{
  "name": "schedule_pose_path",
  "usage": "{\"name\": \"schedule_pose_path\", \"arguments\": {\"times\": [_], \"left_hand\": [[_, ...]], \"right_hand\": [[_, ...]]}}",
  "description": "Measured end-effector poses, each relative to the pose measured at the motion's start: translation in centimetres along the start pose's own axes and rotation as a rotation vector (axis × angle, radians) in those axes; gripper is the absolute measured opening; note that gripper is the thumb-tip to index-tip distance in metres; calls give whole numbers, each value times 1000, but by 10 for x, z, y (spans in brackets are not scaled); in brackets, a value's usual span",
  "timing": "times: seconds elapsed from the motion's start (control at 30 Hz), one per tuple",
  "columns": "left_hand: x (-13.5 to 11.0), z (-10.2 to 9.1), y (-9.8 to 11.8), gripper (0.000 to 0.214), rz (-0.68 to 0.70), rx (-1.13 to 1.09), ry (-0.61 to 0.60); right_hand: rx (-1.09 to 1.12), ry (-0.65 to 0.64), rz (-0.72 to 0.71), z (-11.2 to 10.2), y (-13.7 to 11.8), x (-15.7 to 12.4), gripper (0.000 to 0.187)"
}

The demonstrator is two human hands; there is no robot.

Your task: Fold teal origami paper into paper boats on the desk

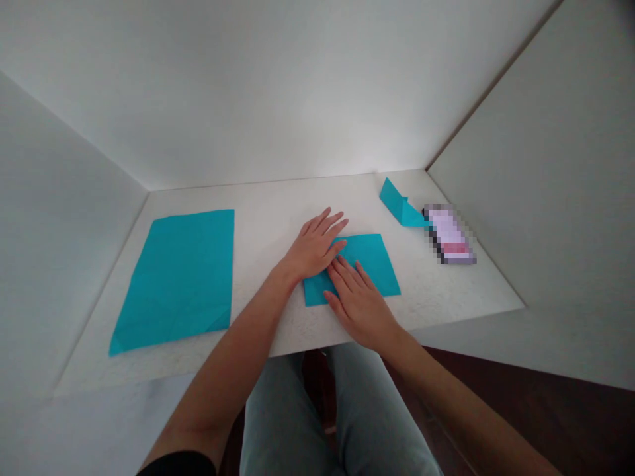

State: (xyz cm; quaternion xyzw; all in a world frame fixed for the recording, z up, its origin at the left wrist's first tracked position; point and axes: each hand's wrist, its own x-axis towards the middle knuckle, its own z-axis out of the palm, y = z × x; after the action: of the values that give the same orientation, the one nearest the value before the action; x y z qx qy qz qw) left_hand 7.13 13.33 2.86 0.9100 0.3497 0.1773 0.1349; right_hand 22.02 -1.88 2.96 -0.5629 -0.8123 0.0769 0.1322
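Observation:
A small folded sheet of teal paper [372, 261] lies flat on the white table [268, 218] in front of me. My left hand [315, 244] rests flat on the sheet's upper left corner, fingers stretched out and slightly spread. My right hand [357, 301] lies flat on the sheet's lower left part, fingers extended toward the left hand. Both hands press on the paper and grip nothing.
A larger flat teal sheet [181, 277] lies at the left of the table. A folded teal paper shape [399, 205] sits at the far right beside a phone [449, 235]. White walls enclose the table on three sides. My legs are under the table's near edge.

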Motion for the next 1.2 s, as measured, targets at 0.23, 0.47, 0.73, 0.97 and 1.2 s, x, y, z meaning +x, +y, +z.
{"name": "schedule_pose_path", "arguments": {"times": [0.23,0.47,0.73,0.97,1.2], "left_hand": [[-4,23,3,65,-84,143,-101],[-2,24,2,67,-100,122,-94],[-1,3,-29,71,-328,179,-33],[-1,-22,-44,36,-347,-24,189],[2,-14,-41,24,-166,-187,62]], "right_hand": [[-28,-59,32,9,33,-5,74],[-135,-78,258,-13,107,-26,75],[41,-59,-83,-43,122,11,78],[175,-159,-330,-42,122,86,54],[112,-191,-440,-42,125,120,58]]}}
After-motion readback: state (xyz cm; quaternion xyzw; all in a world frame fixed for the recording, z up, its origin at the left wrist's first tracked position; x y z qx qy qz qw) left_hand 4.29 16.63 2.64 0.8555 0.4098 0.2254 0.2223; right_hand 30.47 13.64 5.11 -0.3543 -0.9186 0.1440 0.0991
